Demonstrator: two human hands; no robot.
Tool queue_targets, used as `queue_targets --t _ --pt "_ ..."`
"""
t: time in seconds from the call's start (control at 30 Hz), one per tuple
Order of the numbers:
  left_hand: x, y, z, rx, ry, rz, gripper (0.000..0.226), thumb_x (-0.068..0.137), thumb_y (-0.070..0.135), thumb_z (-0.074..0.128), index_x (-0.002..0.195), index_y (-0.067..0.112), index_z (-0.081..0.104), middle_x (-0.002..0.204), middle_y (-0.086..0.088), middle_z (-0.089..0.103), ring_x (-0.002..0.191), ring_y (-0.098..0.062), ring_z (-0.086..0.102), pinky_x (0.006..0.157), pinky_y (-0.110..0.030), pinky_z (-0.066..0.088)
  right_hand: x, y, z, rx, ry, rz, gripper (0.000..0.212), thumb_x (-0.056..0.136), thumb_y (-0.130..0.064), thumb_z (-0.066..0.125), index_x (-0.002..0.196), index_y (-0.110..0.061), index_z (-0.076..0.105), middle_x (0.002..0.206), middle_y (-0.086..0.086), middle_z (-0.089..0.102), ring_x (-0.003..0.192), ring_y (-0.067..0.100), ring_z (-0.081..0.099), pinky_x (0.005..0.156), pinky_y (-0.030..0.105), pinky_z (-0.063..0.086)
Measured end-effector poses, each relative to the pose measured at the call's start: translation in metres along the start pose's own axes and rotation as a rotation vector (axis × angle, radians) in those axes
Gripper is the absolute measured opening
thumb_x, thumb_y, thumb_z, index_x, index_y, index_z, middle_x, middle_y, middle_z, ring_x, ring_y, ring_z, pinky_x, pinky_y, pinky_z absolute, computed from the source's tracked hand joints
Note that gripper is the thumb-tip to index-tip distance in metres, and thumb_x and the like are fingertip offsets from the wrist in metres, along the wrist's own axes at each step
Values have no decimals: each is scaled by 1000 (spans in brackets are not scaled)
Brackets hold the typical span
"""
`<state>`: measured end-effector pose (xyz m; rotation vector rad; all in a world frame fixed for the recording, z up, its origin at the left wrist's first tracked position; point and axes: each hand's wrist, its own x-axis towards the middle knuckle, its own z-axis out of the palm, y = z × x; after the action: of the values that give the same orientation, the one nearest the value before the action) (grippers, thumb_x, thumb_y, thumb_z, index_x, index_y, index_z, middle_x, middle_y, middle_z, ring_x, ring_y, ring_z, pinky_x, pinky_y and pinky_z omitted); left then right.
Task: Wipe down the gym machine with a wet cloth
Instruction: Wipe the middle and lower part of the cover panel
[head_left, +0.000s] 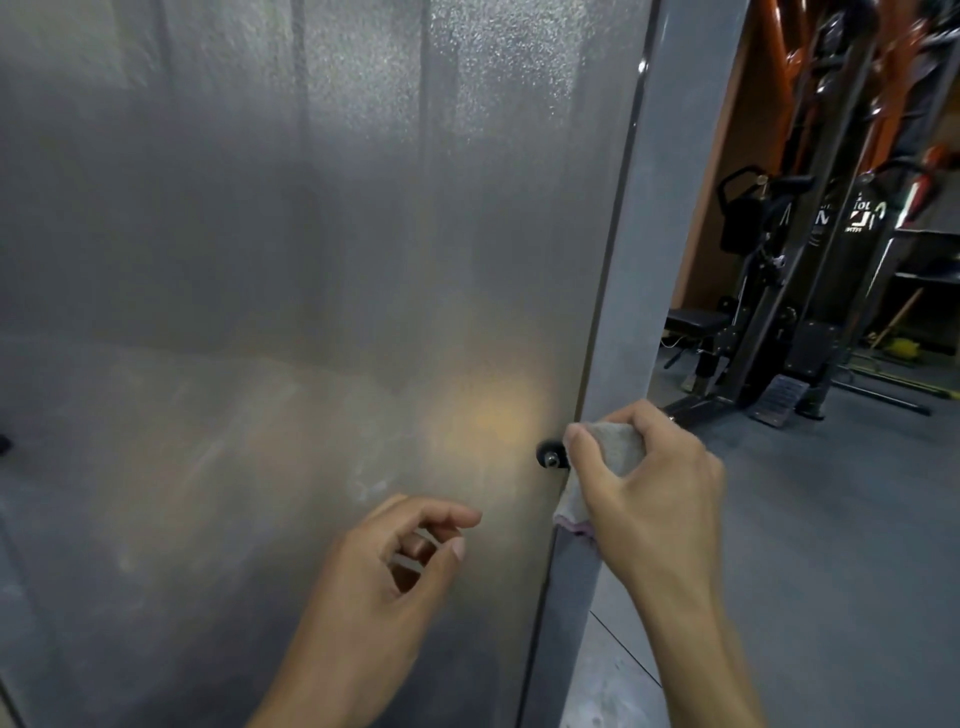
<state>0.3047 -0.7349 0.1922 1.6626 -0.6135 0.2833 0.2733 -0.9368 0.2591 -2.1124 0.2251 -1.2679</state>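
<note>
A large frosted translucent panel (291, 270) of the gym machine fills the left and middle of the view, bordered on its right by a grey metal upright (660, 218). A small black bolt knob (549, 454) sits at the panel's right edge. My right hand (654, 483) grips a bunched grey cloth (615, 446) against the upright, just right of the knob; a pinkish edge of the cloth hangs below my palm. My left hand (395, 577) hovers in front of the panel's lower part with its fingers loosely curled, holding nothing.
Behind the upright on the right stands a black and orange cable machine (810, 270) with a black bench (696, 322) at its foot. Grey rubber flooring (831, 545) spreads out on the right. A yellow-headed broom (901, 345) leans at the far right.
</note>
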Motion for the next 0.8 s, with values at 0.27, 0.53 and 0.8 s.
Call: queue_targets --t 0.27,0.53,0.8 --pt "-3 0 4 -10 24 1 21 87 23 73 94 43 77 77 12 63 68 -10 59 67 -30 51 -12 2 10 62 80 -125 18 92 -26 75 83 -20 61 80 -12 61 73 7 59 62 29 49" --pt "-7 1 5 29 17 17 20 90 24 71 96 41 77 82 11 63 69 -14 61 67 -37 56 -35 21 25 114 157 -206 12 93 -22 68 87 -15 61 84 -8 57 76 4 53 68 8 37" --pt "-10 -3 -2 64 42 38 19 84 30 66 96 41 76 77 11 62 67 -15 61 65 -36 55 -43 24 36 142 143 -149 19 93 -25 67 82 -14 58 78 -9 52 72 6 51 63 12 36"
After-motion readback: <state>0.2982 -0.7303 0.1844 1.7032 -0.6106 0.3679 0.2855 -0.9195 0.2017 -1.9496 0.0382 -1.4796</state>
